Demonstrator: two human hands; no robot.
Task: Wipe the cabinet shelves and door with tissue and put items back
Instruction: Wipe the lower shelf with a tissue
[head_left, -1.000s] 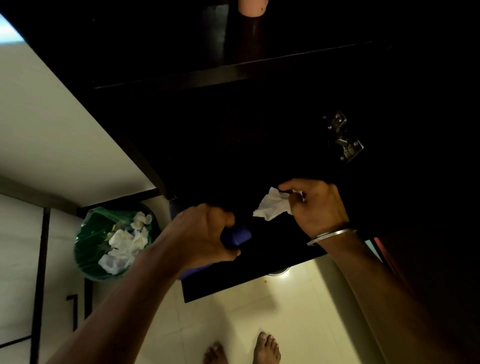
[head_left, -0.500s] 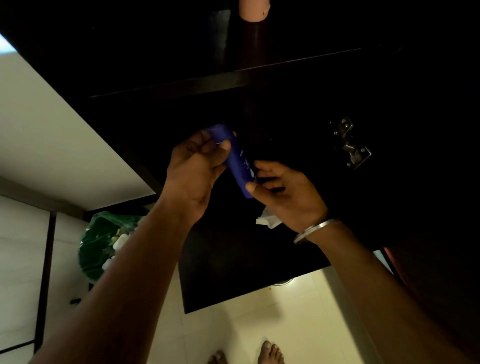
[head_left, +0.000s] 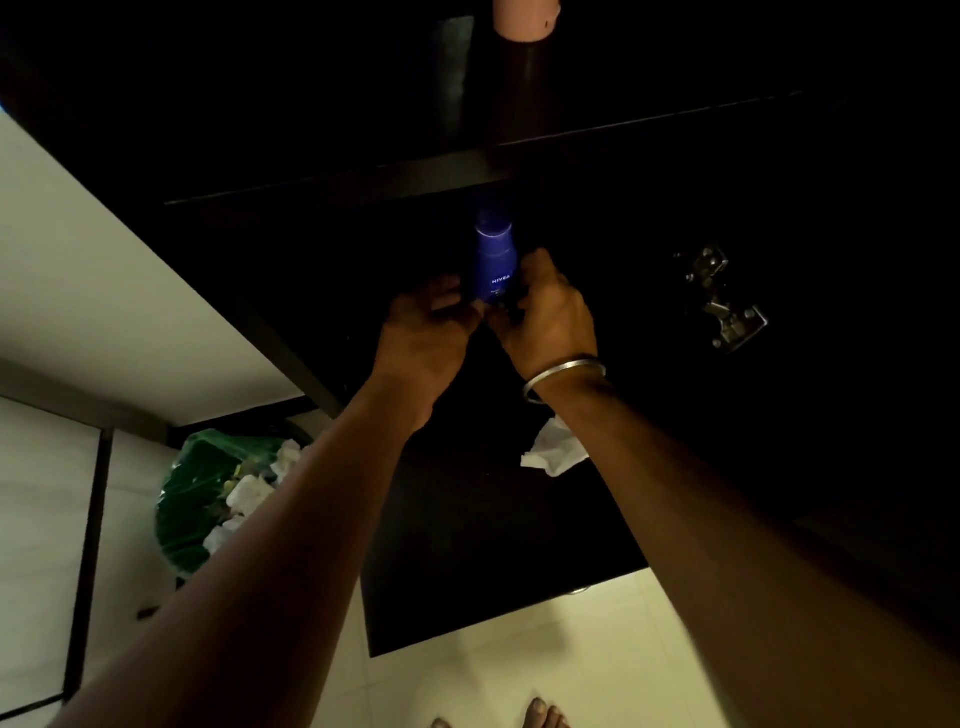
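Moved: a second ago the blue bottle (head_left: 494, 260) was low in the left hand (head_left: 423, 338) while the right hand (head_left: 550, 317) held the tissue (head_left: 553, 449); now the bottle stands far back in the cabinet and the tissue lies loose on the near part of the shelf.
Bottle: upright, cap uppermost, label facing the camera, just under the edge of the upper shelf (head_left: 363, 182). It looks set on the lower shelf (head_left: 467, 545), though its base is hidden behind the fingers.
Left hand: fingers curled against the bottle's lower left side, apparently steadying it as it is stood up; how firmly they press I cannot tell.
Right hand: fingers curled round the lower right side of the bottle, bangle (head_left: 563, 374) on the wrist. Two hands on one narrow bottle suggests care that it does not topple in the dark recess.
Tissue: crumpled, beside the right forearm, probably dropped to free that hand for the bottle.
Stage: judging by this, the shelf is wiped and items are going back.
Hinge: metal hinge (head_left: 724, 301) at right on the cabinet wall.
Upper shelf: a pale container (head_left: 524, 18) stands at its far end.
Floor: green-lined bin (head_left: 208, 499) at left holds white used tissues.
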